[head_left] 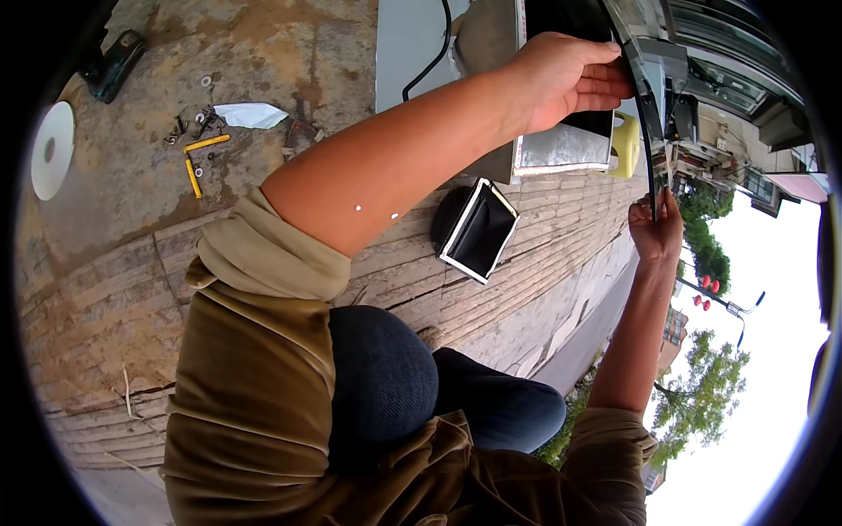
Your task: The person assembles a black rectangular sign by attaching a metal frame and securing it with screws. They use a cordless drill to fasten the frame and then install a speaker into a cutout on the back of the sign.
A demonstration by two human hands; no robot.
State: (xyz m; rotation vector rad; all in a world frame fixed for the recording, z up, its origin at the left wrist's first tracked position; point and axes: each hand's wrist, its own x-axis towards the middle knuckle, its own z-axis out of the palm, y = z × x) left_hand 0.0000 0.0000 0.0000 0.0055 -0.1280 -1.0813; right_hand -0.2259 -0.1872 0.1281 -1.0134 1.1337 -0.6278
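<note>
At top right of the view, the left hand is closed on the upper part of a black rubber strip, w/ the fingers curled over it next to the edge of a grey metal frame. The strip runs down from there in a thin curved line to the right hand, which is lower and near the right side. The right hand pinches the lower end of the strip btw. thumb and fingers, a narrow grip, w/ the tip of the strip standing a little above the fingers. So both hands hold the same strip, one up and one down, and it hangs close along the frame edge.

Behind the left hand is a grey metal box, and just beside it on the right a pale yellow block. A black cable comes down near the box. Below the left forearm, a black square funnel-like part w/ white rim lies on the wooden plank floor.

At upper left, on the concrete ground, there are small things well apart from the hands: yellow wall plugs, some screws and washers, a crumpled white paper, a white disc and a dark tool. The person wears an olive shirt w/ rolled sleeves and dark jeans.
</note>
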